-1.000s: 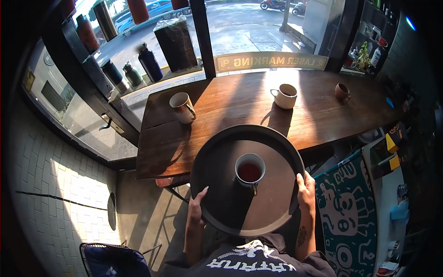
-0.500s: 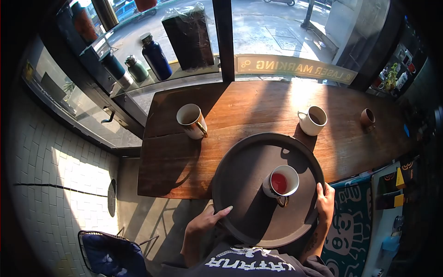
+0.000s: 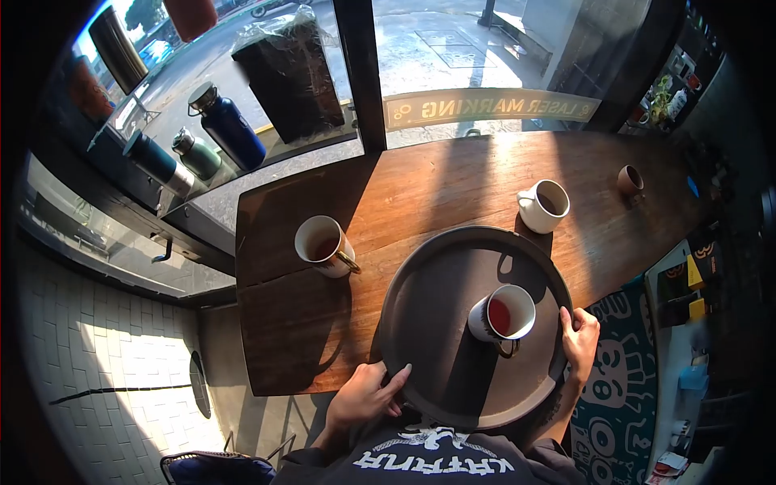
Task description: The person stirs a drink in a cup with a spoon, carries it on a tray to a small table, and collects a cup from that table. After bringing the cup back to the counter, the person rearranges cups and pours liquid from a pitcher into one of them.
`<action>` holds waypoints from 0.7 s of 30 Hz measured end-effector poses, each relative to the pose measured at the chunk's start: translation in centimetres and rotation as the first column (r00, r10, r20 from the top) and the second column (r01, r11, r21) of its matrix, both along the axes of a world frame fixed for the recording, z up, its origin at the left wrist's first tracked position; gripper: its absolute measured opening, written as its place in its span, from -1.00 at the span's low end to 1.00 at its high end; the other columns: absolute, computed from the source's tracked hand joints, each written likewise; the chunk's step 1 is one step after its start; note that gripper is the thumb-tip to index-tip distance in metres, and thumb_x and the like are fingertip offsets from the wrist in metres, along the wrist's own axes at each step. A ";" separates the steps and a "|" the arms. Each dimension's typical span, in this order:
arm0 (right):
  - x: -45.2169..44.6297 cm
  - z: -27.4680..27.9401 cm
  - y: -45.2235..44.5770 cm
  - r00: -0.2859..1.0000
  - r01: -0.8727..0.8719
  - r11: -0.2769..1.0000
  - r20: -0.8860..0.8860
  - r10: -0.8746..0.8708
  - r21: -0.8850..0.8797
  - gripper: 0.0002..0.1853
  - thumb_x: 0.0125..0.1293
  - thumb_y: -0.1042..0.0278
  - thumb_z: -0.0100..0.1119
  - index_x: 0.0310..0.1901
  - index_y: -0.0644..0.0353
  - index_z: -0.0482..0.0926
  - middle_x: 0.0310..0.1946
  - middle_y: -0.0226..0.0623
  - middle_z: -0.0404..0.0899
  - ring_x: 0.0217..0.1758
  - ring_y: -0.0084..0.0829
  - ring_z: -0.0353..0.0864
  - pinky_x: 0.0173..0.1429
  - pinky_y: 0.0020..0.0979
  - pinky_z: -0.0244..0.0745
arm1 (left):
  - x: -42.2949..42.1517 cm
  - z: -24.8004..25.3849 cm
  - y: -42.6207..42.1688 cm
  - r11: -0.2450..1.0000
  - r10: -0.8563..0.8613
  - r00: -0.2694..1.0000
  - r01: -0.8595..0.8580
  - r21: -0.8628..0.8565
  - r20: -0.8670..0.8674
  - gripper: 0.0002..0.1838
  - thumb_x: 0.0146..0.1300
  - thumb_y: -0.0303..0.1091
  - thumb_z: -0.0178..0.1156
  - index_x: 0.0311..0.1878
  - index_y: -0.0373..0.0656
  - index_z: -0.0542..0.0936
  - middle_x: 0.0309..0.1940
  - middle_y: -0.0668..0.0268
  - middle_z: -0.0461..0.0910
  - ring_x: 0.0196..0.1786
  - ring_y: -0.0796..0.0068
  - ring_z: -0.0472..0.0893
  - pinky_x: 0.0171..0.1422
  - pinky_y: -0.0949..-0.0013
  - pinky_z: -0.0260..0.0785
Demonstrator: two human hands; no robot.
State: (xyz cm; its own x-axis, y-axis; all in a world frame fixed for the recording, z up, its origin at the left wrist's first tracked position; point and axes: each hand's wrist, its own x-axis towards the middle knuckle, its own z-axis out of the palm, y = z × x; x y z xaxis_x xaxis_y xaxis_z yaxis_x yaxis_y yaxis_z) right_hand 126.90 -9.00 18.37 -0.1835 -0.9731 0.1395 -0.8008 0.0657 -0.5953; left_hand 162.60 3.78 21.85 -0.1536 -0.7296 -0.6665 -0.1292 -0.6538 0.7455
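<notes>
Between my two hands is a round dark tray (image 3: 436,339), level over the near edge of the wooden table. My left hand (image 3: 372,394) grips its lower left rim with the thumb on top. At the right rim, my right hand (image 3: 579,339) holds on, thumb over the edge. A white cup (image 3: 478,317) with red liquid and a gold handle stands upright on the tray, right of centre. On the table (image 3: 404,202) are a tall white mug (image 3: 335,260) with a gold handle, a cream mug (image 3: 533,217) holding dark liquid, and a small brown cup (image 3: 630,181).
Bottles, among them a blue one (image 3: 230,129), stand on a ledge by the window at the left. A chair (image 3: 218,469) is at the lower left. On the right are a teal patterned panel (image 3: 614,396) and a cluttered counter.
The tray has moved right, further over the table, and the cup on it sits further right in view. My left hand has shifted right with the rim. The camera view has turned.
</notes>
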 end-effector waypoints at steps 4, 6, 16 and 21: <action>0.6 0.0 -0.2 0.999 0.036 0.999 -0.034 -0.035 0.009 -0.49 0.30 0.23 0.33 -0.57 0.32 0.22 -0.66 -0.34 0.06 -0.55 -0.53 0.04 -0.48 -0.31 0.00 | 0.9 0.1 -0.9 0.991 -0.115 0.975 0.126 -0.049 0.192 -0.46 0.51 -0.09 0.07 -0.40 -0.48 0.51 -0.67 0.15 0.60 -0.60 0.39 0.68 -0.50 0.40 0.58; 0.8 0.1 -0.2 0.998 0.045 0.999 -0.038 -0.045 0.015 -0.49 0.30 0.22 0.34 -0.57 0.32 0.23 -0.66 -0.32 0.07 -0.55 -0.52 0.04 -0.48 -0.30 0.01 | 1.0 0.2 -1.3 0.985 -0.152 0.960 0.167 -0.042 0.235 -0.45 0.51 -0.10 0.08 -0.44 -0.47 0.50 -0.70 0.16 0.59 -0.62 0.39 0.67 -0.51 0.40 0.56; 0.9 -0.2 -1.2 0.998 0.013 0.999 -0.058 -0.011 0.046 -0.48 0.30 0.21 0.35 -0.57 0.34 0.24 -0.67 -0.32 0.07 -0.55 -0.51 0.05 -0.48 -0.32 0.02 | 0.8 0.5 -2.2 0.995 -0.016 0.949 0.047 -0.091 0.316 -0.47 0.51 -0.08 0.06 -0.41 -0.44 0.49 -0.70 0.17 0.59 -0.65 0.43 0.64 -0.54 0.41 0.52; 0.7 -0.1 -1.2 1.000 0.020 0.996 -0.021 -0.019 0.091 -0.49 0.28 0.20 0.35 -0.57 0.37 0.28 -0.68 -0.15 0.12 -0.56 -0.39 0.06 -0.46 -0.24 0.11 | 0.5 -0.4 -1.8 0.991 0.037 0.948 0.006 -0.134 0.315 -0.46 0.51 -0.07 0.07 -0.40 -0.46 0.47 -0.71 0.15 0.58 -0.65 0.42 0.65 -0.57 0.40 0.51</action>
